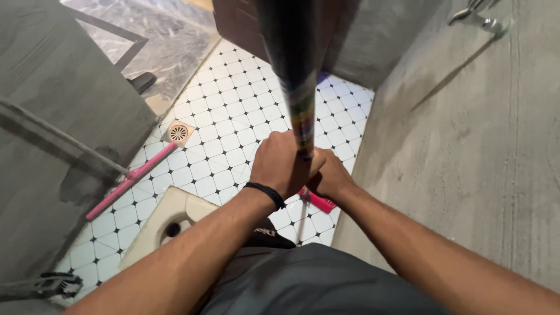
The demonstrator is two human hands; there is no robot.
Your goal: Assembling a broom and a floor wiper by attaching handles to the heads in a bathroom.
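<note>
**A:** What do I have in the head view?

**B:** I see both hands wrapped around one dark pole [294,76] that rises toward the camera. It is blurred up close, with a band of mixed colours just above the grip.

**A:** Left hand first.

**B:** My left hand [281,165] is clenched on the pole, knuckles up, a black wristband [266,195] on the wrist. It sits just above and left of the other hand, touching it.

**A:** And the right?

**B:** My right hand [329,176] is closed on the same pole, lower and to the right. I cannot make out its fingertips, since the left hand covers them.

**A:** Where does the pole end?

**B:** Below the hands a pink head [318,201] shows against the floor [233,116], white tiles with small black diamonds. I cannot tell if it touches the tiles.

**A:** What else is around?

**B:** A round drain [179,133] lies in the floor to the left. A pink stick [129,182] leans from the tiles against the grey wall [52,87]. A cream squat pan [169,221] lies low left, beside my left forearm. On the right stands another bare grey wall, with a metal tap [478,16] at the top.
</note>
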